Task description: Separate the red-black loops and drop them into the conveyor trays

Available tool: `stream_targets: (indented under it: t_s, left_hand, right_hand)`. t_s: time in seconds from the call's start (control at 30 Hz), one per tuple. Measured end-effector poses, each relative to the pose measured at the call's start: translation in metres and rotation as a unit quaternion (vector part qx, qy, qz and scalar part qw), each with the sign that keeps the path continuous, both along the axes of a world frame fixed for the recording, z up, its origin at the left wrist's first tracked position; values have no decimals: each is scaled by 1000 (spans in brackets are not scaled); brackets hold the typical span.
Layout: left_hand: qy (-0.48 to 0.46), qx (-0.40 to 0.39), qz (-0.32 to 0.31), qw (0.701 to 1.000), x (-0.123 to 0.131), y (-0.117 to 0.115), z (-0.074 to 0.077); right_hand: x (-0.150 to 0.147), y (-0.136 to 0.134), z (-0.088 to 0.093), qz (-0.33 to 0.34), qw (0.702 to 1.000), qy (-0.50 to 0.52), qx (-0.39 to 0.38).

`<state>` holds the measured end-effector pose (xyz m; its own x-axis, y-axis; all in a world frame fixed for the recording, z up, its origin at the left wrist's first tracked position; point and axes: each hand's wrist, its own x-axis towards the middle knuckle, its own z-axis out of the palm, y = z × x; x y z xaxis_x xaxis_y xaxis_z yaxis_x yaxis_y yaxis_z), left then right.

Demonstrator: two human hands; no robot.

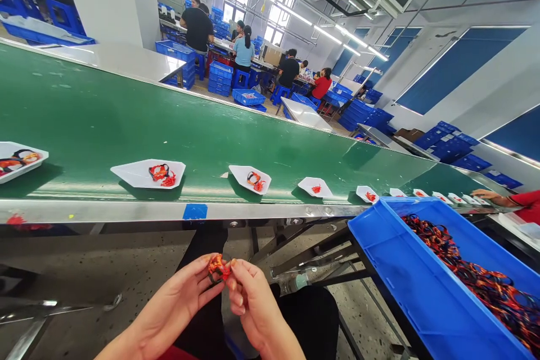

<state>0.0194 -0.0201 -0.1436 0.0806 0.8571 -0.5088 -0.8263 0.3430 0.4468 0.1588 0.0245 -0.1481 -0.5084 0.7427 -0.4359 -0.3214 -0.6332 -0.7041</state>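
Note:
Both my hands are raised above my lap, in front of the conveyor, at a small bundle of red, orange and black bands [216, 265]. The fingers of my left hand [177, 298] are curled around the bundle from the left. My right hand [255, 301] pinches its reddish right end between thumb and forefinger. What exactly the bundle consists of is too small to make out. Beyond my hands, a white pointed tray [135, 173] on the belt carries a similar looped band and red pieces. Another white tray [240, 171] to its right carries much the same.
A green conveyor belt [189, 124] runs across, with a metal edge [143, 208] and a row of white trays. At right a blue bin [388, 247] holds many red-and-black bands [459, 270]. A co-worker's hand [485, 195] reaches to trays far right. Several people sit behind.

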Motion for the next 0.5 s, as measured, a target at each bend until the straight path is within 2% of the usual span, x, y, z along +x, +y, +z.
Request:
stream_targets:
  t_s: [0.1,0.17,0.27,0.5]
  left_hand:
    - [23,-2,-26,999,0,-2,-3]
    - [35,-10,-28,999,0,-2,-5]
    - [45,-22,-29,998,1,-3,-5]
    - [34,-54,-23,998,3,0,-4]
  right_hand:
    - [2,1,-4,-14,987,86,-135]
    - [3,2,-5,-12,974,121,-190]
    - [3,3,-6,-17,965,142,-220]
    - [-1,1,-13,-29,959,150,-239]
